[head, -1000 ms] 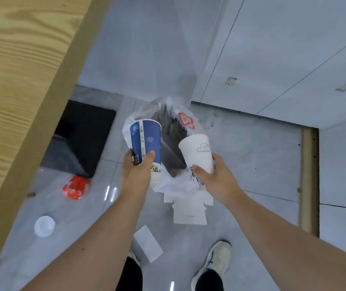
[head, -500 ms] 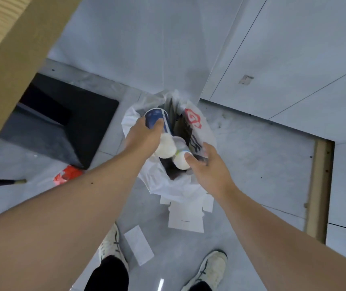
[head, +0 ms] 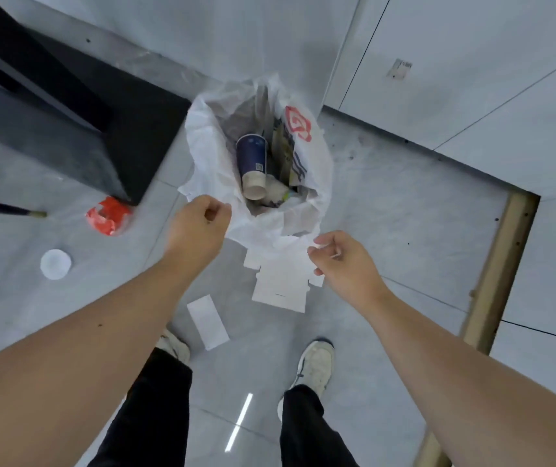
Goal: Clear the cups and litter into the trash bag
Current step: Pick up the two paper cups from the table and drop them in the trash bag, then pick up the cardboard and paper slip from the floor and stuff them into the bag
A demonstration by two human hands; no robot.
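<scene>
The blue cup [head: 251, 165] lies in the bag [head: 317, 170] at 12 o'clock. Both hands, left [head: 198, 227] and right [head: 344, 261], are loosely curled and hold nothing. Next, pick up the red wrapper [head: 108, 215] at 9 o'clock

Both cups are sitting in the white trash bag [head: 202, 143] now, the blue cup [head: 252, 163] lying bottom-up toward the camera. Left hand [head: 199, 227] and right hand [head: 344, 261] are hanging loosely curled at the bag's near rim, holding nothing. Flattened white carton [head: 281, 284], paper slip [head: 208, 321], red wrapper [head: 108, 215] and white lid [head: 55, 264] are lying on the floor.
</scene>
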